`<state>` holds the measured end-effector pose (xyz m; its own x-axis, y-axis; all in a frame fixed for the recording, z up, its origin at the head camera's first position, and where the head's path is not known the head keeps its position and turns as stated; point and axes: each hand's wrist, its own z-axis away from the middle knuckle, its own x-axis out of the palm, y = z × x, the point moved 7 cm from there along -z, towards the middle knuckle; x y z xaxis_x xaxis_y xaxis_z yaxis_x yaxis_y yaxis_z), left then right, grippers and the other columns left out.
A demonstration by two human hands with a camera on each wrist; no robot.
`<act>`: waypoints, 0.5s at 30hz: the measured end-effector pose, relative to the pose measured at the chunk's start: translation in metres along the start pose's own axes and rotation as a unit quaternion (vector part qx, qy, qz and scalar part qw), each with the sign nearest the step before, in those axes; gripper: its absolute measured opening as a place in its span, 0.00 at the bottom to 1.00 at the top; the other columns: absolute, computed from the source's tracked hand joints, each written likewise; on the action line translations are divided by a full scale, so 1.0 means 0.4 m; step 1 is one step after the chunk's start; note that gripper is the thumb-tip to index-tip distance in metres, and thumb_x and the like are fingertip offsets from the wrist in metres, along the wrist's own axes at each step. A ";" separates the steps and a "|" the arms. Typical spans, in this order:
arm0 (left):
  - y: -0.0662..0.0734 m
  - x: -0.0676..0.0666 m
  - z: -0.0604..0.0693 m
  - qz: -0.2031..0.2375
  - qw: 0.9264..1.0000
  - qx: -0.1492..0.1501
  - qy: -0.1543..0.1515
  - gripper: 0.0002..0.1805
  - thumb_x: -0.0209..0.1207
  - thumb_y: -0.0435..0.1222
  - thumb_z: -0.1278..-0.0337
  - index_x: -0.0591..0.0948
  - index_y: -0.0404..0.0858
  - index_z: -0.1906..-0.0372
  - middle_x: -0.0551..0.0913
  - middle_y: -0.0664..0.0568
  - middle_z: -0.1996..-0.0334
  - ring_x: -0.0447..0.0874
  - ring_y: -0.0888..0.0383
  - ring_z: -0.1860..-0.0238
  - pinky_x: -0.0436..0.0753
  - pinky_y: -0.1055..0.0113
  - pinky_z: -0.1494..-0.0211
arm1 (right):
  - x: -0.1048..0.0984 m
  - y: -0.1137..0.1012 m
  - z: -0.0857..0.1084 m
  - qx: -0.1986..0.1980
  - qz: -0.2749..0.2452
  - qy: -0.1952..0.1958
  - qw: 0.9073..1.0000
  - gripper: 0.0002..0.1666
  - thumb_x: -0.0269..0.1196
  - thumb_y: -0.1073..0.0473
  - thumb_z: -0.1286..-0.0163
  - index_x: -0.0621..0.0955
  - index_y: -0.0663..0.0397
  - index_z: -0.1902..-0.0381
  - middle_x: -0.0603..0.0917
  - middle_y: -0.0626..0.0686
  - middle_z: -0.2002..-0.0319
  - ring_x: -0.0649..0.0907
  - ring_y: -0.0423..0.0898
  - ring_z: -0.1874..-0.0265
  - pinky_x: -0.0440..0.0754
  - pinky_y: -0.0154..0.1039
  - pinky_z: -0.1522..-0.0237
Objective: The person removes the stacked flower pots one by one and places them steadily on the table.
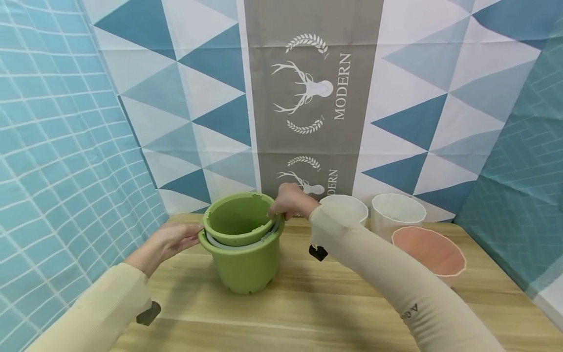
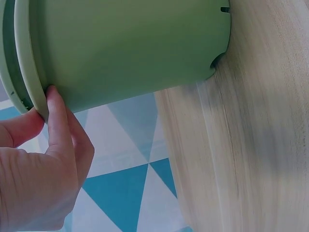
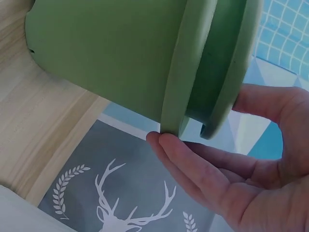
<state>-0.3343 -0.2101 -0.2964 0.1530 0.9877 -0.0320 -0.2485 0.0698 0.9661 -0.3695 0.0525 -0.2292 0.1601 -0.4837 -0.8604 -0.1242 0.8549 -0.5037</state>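
Observation:
A green pot (image 1: 246, 274) stands upright on the wooden table, with a smaller green pot (image 1: 237, 238) set inside it and a greyish rim between the two. My left hand (image 1: 176, 237) pinches the outer pot's rim at its left side, thumb above and fingers beneath, as the left wrist view shows on the pot (image 2: 125, 53). At the right side my right hand (image 1: 290, 200) has its thumb against the inner pot's rim (image 3: 236, 72) and its fingertips under the outer rim (image 3: 186, 63). The inside of the inner pot looks empty.
Right of the pots stand two white pots (image 1: 398, 210) (image 1: 345, 203), partly behind my right sleeve, and an orange pot (image 1: 428, 249). Patterned cloth (image 1: 308, 98) hangs behind the table (image 1: 264, 322), and blue tiled cloth (image 1: 57, 146) lines the left side.

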 end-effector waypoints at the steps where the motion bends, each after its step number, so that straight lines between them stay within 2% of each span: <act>1: 0.000 0.000 -0.002 -0.005 1.000 0.001 -0.001 0.26 0.53 0.29 0.34 0.63 0.21 0.36 0.81 0.58 0.71 0.84 0.68 0.68 0.88 0.78 0.56 | 0.000 -0.001 -0.004 0.000 0.001 0.004 1.000 0.13 0.72 0.59 0.49 0.80 0.62 0.74 0.86 0.58 0.71 0.83 0.44 0.85 0.86 0.30 0.81; 5: 0.004 -0.007 -0.004 -0.013 1.000 0.001 -0.002 0.20 0.53 0.29 0.34 0.68 0.24 0.41 0.81 0.58 0.72 0.84 0.68 0.69 0.88 0.79 0.58 | 0.002 -0.013 -0.017 -0.001 0.001 0.022 1.000 0.10 0.71 0.62 0.51 0.79 0.61 0.78 0.83 0.58 0.75 0.84 0.48 0.84 0.83 0.31 0.86; 6: 0.005 -0.008 -0.003 -0.009 1.000 0.001 -0.004 0.18 0.53 0.29 0.34 0.69 0.25 0.43 0.82 0.58 0.72 0.84 0.68 0.69 0.88 0.78 0.58 | 0.003 -0.018 -0.019 0.000 0.007 0.027 1.000 0.11 0.72 0.61 0.51 0.79 0.61 0.77 0.83 0.58 0.74 0.85 0.49 0.82 0.82 0.31 0.87; 11: 0.005 -0.007 -0.008 -0.001 1.000 -0.004 -0.008 0.14 0.53 0.28 0.34 0.71 0.26 0.46 0.82 0.58 0.73 0.85 0.67 0.69 0.89 0.77 0.58 | 0.003 -0.028 -0.018 0.007 0.047 0.067 0.997 0.22 0.78 0.55 0.54 0.80 0.63 0.70 0.83 0.61 0.65 0.82 0.45 0.87 0.80 0.28 0.90; 13: 0.003 -0.005 -0.010 -0.002 1.000 -0.007 -0.006 0.14 0.53 0.28 0.34 0.71 0.27 0.47 0.82 0.57 0.73 0.85 0.67 0.69 0.89 0.77 0.58 | 0.003 -0.026 -0.015 0.004 0.060 0.079 0.995 0.21 0.77 0.56 0.54 0.80 0.63 0.70 0.84 0.61 0.63 0.76 0.42 0.92 0.79 0.28 0.91; 15: 0.002 0.000 -0.008 -0.004 1.000 -0.008 -0.006 0.15 0.53 0.28 0.35 0.71 0.26 0.47 0.82 0.57 0.73 0.85 0.67 0.69 0.89 0.77 0.58 | 0.003 -0.023 -0.009 -0.002 0.071 0.086 0.994 0.18 0.75 0.58 0.52 0.80 0.63 0.70 0.84 0.62 0.63 0.75 0.41 0.93 0.79 0.28 0.91</act>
<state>-0.3377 -0.2096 -0.2965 0.1662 0.9854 -0.0376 -0.2623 0.0809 0.9616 -0.3718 0.0434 -0.2260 -0.0292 -0.3842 -0.9228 -0.1378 0.9159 -0.3770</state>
